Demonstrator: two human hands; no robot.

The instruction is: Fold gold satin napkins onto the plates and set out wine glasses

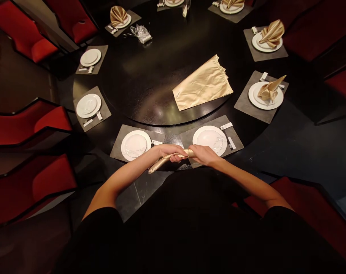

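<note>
The fingers (175, 150) of the left hand (167, 152) and the fingers (195, 149) of the right hand (204, 155) are clenched around a rolled gold napkin (161, 161), gripping it close together, with its loose end slanting down past the left hand. The napkin is held in the air in front of a round dark turntable (150, 95), above the edge of the black bench (255, 140) and between the two place settings nearest the person. Each of those settings has a white plate, the left plate (135, 145) and the right plate (209, 140), on a grey mat, and both mats touch or nearly touch the hands. Chopsticks (226, 137) lie on the right mat, beyond the right hand. On the turntable, well ahead of the hands, lies a flat, creased gold cloth (203, 85). More plates and mats ring the turntable, some plates topped with fan-folded gold napkins (271, 91), and a crumpled plastic bag (141, 33) sits beyond it. Red chairs (30, 121) stand around the bench.
</note>
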